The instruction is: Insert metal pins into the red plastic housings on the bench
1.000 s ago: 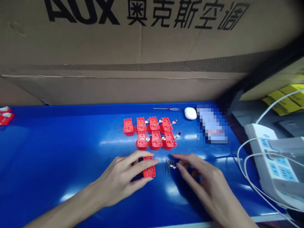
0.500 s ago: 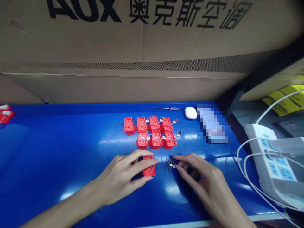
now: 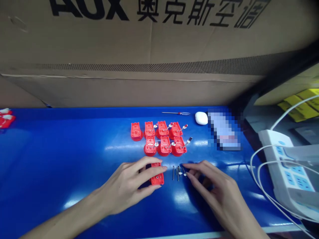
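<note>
My left hand (image 3: pixel 129 186) grips a small red plastic part (image 3: pixel 157 177) between thumb and fingers on the blue table (image 3: pixel 62 159). Just right of it lie several thin metal pins (image 3: pixel 177 172). My right hand (image 3: pixel 211 189) rests on the table with its fingertips at those pins, fingers stretched out; I cannot see a pin held. Behind both hands stand two rows of several red plastic parts (image 3: pixel 161 137), some with a metal pin sticking out to the right.
A large cardboard box (image 3: pixel 149 49) walls off the back. A thin screwdriver (image 3: pixel 175 113) and a white earbud case (image 3: pixel 201 118) lie behind the red parts. A white power strip (image 3: pixel 286 166) with white cables lies at the right. More red pieces (image 3: pixel 6 118) sit far left.
The pins by my right fingertips have spread slightly apart. Both hands have stayed nearly in place.
</note>
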